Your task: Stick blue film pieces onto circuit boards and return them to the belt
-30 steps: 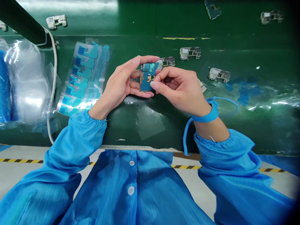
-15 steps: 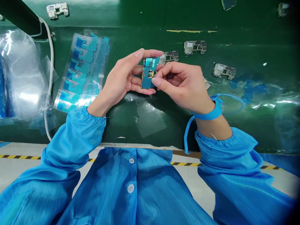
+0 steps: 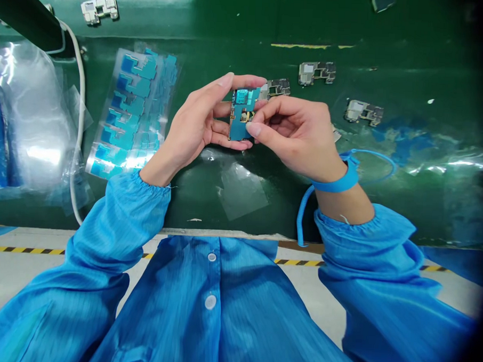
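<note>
- Glossy green tabletop point(image 3: 192, 211), running across the view under both hands.
- Blue cloth smock with white round buttons point(image 3: 188, 301), worn by the person, its elastic cuffs gathered above the wrists.
- Crinkled clear plastic bag point(image 3: 43, 129) at the far left, with blue material beside it.
- Clear sheet carrying rows of stepped blue film cut-outs point(image 3: 128, 112), lying flat on the tabletop beside the left hand.
- Left hand point(image 3: 204, 112), curled around a blue flat circuit board, thumb and fingers gripping it at its edges.
- Right hand point(image 3: 295, 127), thumb and forefinger drawn together at the board's right edge; I cannot tell what is between them.
- Bright blue wrist strap with a coiled cord point(image 3: 339, 180), around the right wrist.
- Square of thin clear film point(image 3: 243, 189), flat on the tabletop between hands and smock.
- The blue circuit board point(image 3: 239, 130), held tilted above the tabletop, with small gold-coloured parts near its middle.
- Grey metal-and-black notched circuit boards, one beyond the fingers point(image 3: 278, 87), two farther right point(image 3: 316, 73) point(image 3: 363, 111), another at upper left point(image 3: 99, 10).
</note>
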`<state>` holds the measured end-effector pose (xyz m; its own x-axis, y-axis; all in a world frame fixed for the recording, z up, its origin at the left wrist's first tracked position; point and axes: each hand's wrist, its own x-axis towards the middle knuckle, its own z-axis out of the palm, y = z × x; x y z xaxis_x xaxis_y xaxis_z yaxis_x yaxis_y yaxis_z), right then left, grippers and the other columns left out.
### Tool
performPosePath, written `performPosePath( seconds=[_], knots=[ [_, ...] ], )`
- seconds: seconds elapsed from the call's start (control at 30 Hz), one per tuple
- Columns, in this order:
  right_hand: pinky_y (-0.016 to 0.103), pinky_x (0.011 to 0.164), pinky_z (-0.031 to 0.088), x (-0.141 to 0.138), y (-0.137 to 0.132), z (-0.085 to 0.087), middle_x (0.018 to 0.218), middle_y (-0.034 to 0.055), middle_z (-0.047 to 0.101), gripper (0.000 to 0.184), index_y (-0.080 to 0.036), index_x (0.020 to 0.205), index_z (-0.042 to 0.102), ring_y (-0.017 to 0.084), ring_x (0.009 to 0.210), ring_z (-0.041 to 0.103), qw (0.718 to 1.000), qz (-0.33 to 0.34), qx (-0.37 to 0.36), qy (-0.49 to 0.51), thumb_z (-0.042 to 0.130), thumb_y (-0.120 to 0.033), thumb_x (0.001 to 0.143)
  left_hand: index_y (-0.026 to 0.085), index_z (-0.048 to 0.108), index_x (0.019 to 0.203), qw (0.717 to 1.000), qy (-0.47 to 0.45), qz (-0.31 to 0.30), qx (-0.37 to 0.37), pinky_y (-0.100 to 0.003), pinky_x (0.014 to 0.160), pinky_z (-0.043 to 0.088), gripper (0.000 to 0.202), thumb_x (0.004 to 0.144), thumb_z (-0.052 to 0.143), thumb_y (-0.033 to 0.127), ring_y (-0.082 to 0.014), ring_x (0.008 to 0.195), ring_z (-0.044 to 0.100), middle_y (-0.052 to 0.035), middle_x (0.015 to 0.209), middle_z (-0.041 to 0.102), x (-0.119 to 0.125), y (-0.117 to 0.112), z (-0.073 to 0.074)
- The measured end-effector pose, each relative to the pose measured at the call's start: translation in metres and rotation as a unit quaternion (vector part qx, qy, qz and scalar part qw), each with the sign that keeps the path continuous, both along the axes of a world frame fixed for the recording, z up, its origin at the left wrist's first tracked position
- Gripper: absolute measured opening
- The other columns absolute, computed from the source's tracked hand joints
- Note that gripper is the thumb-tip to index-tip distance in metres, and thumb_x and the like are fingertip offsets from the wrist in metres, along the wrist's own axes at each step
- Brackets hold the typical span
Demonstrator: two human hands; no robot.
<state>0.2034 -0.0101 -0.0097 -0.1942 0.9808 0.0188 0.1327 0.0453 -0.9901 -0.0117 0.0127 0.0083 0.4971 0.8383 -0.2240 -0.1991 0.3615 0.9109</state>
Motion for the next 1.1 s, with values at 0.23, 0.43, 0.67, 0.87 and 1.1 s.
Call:
performPosePath(
  seconds=[0.23,0.43,0.67,0.87,1.1],
  knots=[
    [0.047,0.093,0.072,0.001,0.000,-0.002,0.089,0.0049,0.071,0.054,-0.027,0.081,0.073,0.032,0.117,0.074,1.000,0.005,0.017,-0.011,0.096,-0.075,0.079,0.020,0.074,0.138,1.000,0.002,0.001,-0.002,-0.037,0.082,0.077,0.045,0.118,0.047,0.050,-0.0234,0.089,0.087,-0.0066,0.119,0.086,0.001,0.000,0.002],
    [0.046,0.094,0.073,0.000,-0.001,-0.002,0.089,0.0053,0.072,0.053,-0.026,0.081,0.072,0.032,0.117,0.075,1.000,0.002,0.015,-0.005,0.099,-0.072,0.077,0.020,0.075,0.137,1.000,-0.006,0.000,-0.002,-0.039,0.082,0.077,0.044,0.117,0.050,0.051,-0.0250,0.089,0.087,-0.0079,0.120,0.086,0.001,-0.001,0.003],
    [0.043,0.095,0.073,0.002,0.000,-0.007,0.088,0.0045,0.072,0.055,-0.024,0.084,0.073,0.029,0.114,0.077,0.999,0.011,0.044,-0.018,0.092,-0.076,0.084,0.020,0.077,0.134,1.000,-0.009,0.008,-0.009,-0.037,0.079,0.077,0.048,0.109,0.065,0.059,-0.0251,0.086,0.087,-0.0071,0.117,0.087,0.002,-0.002,0.003],
    [0.042,0.100,0.072,0.004,0.001,-0.012,0.093,0.0052,0.075,0.050,-0.024,0.088,0.074,0.028,0.116,0.077,0.998,0.018,0.061,-0.029,0.090,-0.071,0.090,0.021,0.078,0.131,0.999,-0.039,0.005,-0.003,-0.040,0.078,0.078,0.044,0.106,0.070,0.056,-0.0267,0.086,0.087,-0.0069,0.114,0.088,0.001,0.000,-0.003],
    [0.043,0.096,0.073,0.005,0.001,-0.013,0.089,0.0053,0.073,0.048,-0.024,0.088,0.072,0.029,0.117,0.076,0.998,0.025,0.060,-0.025,0.090,-0.069,0.090,0.022,0.079,0.130,0.999,-0.034,0.001,0.008,-0.042,0.079,0.078,0.046,0.105,0.071,0.059,-0.0278,0.086,0.087,-0.0069,0.113,0.087,0.000,0.002,-0.006]
  ],
)
